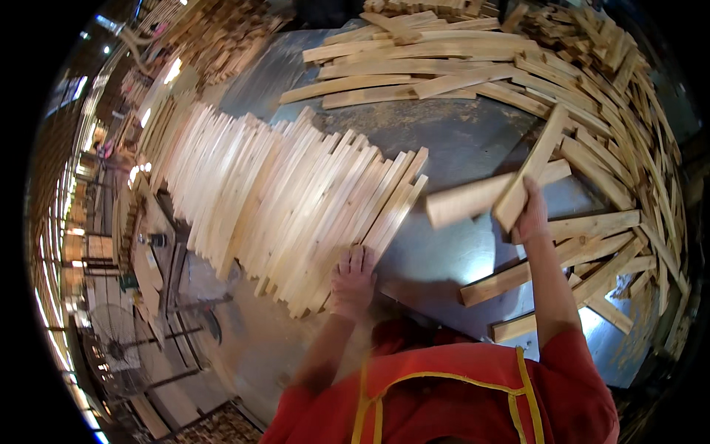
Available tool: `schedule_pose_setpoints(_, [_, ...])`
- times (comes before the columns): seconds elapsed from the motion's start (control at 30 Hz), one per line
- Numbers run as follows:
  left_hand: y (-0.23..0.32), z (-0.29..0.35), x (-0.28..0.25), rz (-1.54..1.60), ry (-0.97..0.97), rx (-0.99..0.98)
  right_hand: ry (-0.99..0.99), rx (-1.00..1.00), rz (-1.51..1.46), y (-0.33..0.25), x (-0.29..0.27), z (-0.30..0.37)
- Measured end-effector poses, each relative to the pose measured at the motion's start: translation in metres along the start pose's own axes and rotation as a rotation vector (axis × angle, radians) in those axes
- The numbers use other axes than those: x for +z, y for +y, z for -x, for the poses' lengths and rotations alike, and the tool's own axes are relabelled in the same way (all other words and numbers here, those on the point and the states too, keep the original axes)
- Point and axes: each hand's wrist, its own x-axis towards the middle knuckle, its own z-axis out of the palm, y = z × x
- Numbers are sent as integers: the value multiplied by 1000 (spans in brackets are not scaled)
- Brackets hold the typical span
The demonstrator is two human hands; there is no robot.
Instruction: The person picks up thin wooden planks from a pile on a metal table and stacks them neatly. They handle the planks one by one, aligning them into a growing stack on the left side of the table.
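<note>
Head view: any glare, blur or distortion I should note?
Head view: bright glare whitens the metal tabletop near the right hand; head view: the pale plank reaching left of that hand looks blurred at its end; head view: fisheye distortion bows the far boards.

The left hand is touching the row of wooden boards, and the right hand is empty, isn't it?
Not quite: the right hand isn't empty. The head view shows it holding a wooden board. The left hand is indeed touching the row of wooden boards.
</note>
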Motion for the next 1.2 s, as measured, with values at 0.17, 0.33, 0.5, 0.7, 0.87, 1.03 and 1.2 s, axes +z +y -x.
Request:
schedule_pose_setpoints(0.17, [36,-34,-38,280,-183,-14,-14,-83,331,89,-59,58])
schedule_pose_setpoints(0.33, [90,-35,-63,751,-545,57,-218,136,552,185,-38,124])
schedule_pose_setpoints(0.5, [53,-10,-54,885,-681,-90,-204,128,547,213,-4,144])
schedule_pose_setpoints(0.7, [8,72,-23,291,-306,219,-183,96,657,229,35,140])
schedule_pose_setpoints(0.87, [4,32,-39,337,-35,224,-492,125,720,197,52,132])
schedule_pose_setpoints(1.03, [12,14,-34,203,-63,182,274,-756,1620,86,34,89])
schedule_pose_setpoints(1.2, [78,-15,-30,376,-28,324,212,-657,1853,106,-8,66])
